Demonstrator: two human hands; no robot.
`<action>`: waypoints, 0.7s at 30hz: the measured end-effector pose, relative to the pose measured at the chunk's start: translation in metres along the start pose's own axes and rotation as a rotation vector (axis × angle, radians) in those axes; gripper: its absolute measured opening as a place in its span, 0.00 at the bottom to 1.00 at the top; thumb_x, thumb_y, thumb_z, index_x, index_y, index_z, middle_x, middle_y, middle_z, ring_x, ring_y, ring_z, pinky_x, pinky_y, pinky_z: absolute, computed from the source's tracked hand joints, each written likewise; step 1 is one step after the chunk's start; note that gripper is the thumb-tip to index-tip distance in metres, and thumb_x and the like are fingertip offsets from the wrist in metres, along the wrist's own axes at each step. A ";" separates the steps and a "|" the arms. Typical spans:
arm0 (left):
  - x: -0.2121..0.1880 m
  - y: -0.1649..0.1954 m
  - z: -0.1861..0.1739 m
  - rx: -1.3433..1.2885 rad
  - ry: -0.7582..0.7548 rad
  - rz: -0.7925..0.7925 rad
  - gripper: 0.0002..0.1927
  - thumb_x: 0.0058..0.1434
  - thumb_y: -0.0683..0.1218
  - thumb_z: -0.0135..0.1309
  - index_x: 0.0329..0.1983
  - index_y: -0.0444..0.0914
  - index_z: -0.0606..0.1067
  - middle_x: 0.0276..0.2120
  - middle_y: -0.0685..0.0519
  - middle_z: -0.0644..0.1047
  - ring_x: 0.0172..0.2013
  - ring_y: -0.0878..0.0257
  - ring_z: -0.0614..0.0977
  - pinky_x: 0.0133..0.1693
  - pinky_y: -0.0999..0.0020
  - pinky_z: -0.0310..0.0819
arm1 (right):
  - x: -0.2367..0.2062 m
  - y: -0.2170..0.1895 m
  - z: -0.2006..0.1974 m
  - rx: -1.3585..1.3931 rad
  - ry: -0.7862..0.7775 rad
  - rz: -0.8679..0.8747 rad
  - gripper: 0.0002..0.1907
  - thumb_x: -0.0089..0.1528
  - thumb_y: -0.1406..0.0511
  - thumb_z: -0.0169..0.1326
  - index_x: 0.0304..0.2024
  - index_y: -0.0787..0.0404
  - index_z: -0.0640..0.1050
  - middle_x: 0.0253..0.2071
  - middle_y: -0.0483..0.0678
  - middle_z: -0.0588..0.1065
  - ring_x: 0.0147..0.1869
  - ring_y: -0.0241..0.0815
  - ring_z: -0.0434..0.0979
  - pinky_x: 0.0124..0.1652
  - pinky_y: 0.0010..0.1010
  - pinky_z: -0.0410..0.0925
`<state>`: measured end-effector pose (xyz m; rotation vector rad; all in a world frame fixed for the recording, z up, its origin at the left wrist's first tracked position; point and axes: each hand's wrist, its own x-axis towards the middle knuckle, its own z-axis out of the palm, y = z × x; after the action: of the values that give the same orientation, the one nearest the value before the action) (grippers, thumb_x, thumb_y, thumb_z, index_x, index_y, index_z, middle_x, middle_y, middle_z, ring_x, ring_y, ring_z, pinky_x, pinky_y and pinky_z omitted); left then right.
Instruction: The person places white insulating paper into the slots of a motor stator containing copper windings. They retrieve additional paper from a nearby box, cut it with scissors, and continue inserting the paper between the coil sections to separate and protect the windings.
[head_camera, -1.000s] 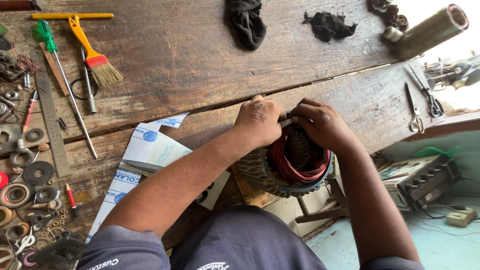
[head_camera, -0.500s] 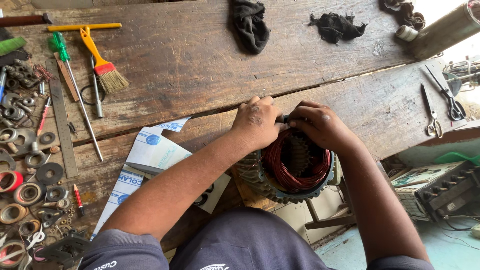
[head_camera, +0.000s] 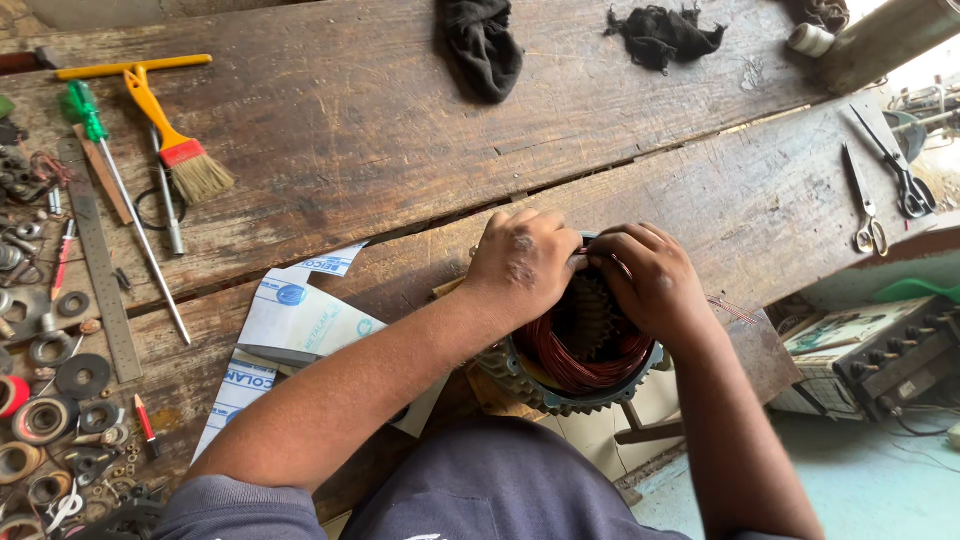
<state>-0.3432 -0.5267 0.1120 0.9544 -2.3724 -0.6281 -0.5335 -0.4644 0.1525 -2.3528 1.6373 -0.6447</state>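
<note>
Both hands' grip (head_camera: 585, 262): one stator (head_camera: 580, 365)

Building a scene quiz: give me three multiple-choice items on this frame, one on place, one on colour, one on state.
1. Where do the scissors lie?
A. right end of the bench
B. beside the brush
C. on the floor

2. What colour are the windings in the motor stator?
A. green
B. reddish copper
C. white

3. What are the hands doing?
A. resting flat on the bench
B. both on the stator's top rim
C. holding the brush

Answers: 1 A, they lie on the far right plank; 2 B, reddish coils line the core; 3 B, left hand and right hand meet there.
</note>
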 end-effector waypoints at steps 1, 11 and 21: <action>0.000 0.001 0.002 0.035 0.030 0.015 0.06 0.62 0.46 0.56 0.33 0.40 0.80 0.33 0.50 0.79 0.39 0.53 0.81 0.46 0.52 0.72 | -0.005 -0.001 0.000 -0.001 0.035 0.006 0.08 0.62 0.69 0.58 0.43 0.63 0.79 0.44 0.54 0.78 0.49 0.58 0.78 0.50 0.44 0.71; 0.011 0.001 0.011 0.054 0.023 0.107 0.04 0.59 0.39 0.52 0.30 0.37 0.77 0.33 0.46 0.78 0.38 0.52 0.82 0.45 0.54 0.76 | -0.020 -0.003 0.004 -0.010 0.153 0.077 0.08 0.61 0.69 0.60 0.43 0.62 0.80 0.44 0.53 0.78 0.50 0.56 0.78 0.49 0.44 0.71; 0.021 0.007 -0.007 -0.118 -0.200 -0.247 0.08 0.61 0.47 0.57 0.39 0.40 0.82 0.40 0.45 0.81 0.42 0.47 0.84 0.45 0.53 0.79 | -0.017 0.012 0.003 0.136 0.121 0.085 0.06 0.61 0.69 0.60 0.41 0.63 0.80 0.39 0.53 0.77 0.45 0.54 0.80 0.45 0.40 0.72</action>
<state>-0.3560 -0.5391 0.1269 1.1900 -2.3739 -0.9881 -0.5471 -0.4534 0.1406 -2.1747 1.6747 -0.8669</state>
